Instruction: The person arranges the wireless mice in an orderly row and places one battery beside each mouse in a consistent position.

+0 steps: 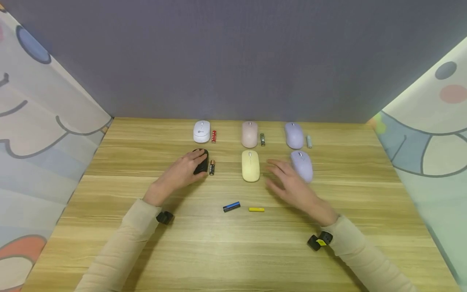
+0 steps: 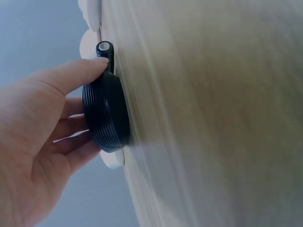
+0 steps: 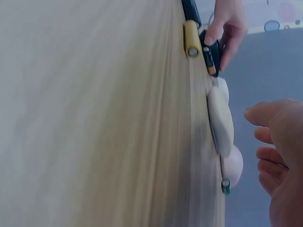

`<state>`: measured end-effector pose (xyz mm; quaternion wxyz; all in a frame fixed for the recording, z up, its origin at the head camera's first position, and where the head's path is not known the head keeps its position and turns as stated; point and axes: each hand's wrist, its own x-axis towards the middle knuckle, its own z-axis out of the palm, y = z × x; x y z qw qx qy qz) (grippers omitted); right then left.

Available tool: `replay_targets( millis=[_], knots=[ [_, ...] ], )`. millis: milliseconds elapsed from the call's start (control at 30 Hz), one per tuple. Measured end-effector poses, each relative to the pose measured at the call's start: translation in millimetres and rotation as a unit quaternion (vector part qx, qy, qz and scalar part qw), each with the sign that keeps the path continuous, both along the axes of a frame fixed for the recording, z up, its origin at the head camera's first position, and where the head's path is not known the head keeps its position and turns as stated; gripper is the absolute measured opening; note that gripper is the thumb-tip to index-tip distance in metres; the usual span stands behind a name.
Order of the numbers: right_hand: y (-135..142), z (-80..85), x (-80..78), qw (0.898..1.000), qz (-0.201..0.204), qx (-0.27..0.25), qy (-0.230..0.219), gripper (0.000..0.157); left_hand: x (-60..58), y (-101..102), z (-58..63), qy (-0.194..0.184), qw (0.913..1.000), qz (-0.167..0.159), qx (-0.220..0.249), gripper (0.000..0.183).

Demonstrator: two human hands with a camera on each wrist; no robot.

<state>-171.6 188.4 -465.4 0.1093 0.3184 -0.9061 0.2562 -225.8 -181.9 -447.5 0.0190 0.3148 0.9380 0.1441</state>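
My left hand (image 1: 181, 171) grips a black computer mouse (image 1: 202, 165) on the table's left half. In the left wrist view the thumb lies along one side of its ribbed body and the fingers along the other. A black battery with a copper end (image 1: 212, 167) lies just right of that mouse, close to the thumb. My right hand (image 1: 293, 187) is held over the table with loosely bent fingers and nothing in them. It hovers between a yellow mouse (image 1: 250, 166) on its left and the front purple mouse (image 1: 304, 167), which it partly overlaps in the head view.
Along the back stand a white mouse (image 1: 202, 131) with a red battery (image 1: 213, 136), a pink mouse (image 1: 249, 134) with a dark battery (image 1: 262, 139), and another purple mouse (image 1: 294, 135) with a pale battery (image 1: 309, 141). Nearer lie a blue-black battery (image 1: 231, 207) and a yellow battery (image 1: 256, 209).
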Motion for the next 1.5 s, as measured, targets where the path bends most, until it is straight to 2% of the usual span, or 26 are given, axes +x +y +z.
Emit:
replay_targets(
  millis=[367, 567, 933, 1500],
  knots=[
    [-22.9, -0.3, 5.6, 0.998, 0.041, 0.031, -0.032, 0.036, -0.9, -1.7, -2.7, 0.01, 0.9998, -0.008, 0.018, 0.064],
    [-31.8, 1.5, 9.9, 0.995, 0.061, 0.043, -0.066, 0.038, -0.6, -2.6, -4.0, 0.006, 0.9996, -0.008, 0.028, 0.064],
    [-46.7, 4.7, 14.5, 0.99, 0.122, 0.049, -0.055, 0.042, -1.1, -1.0, -6.0, 0.007, 0.9994, -0.006, 0.034, 0.064],
    [-64.0, 2.6, 21.6, 0.976, 0.193, 0.074, -0.067, 0.038, -0.9, 0.8, -8.0, 0.009, 0.9991, -0.004, 0.04, 0.065]
  ],
)
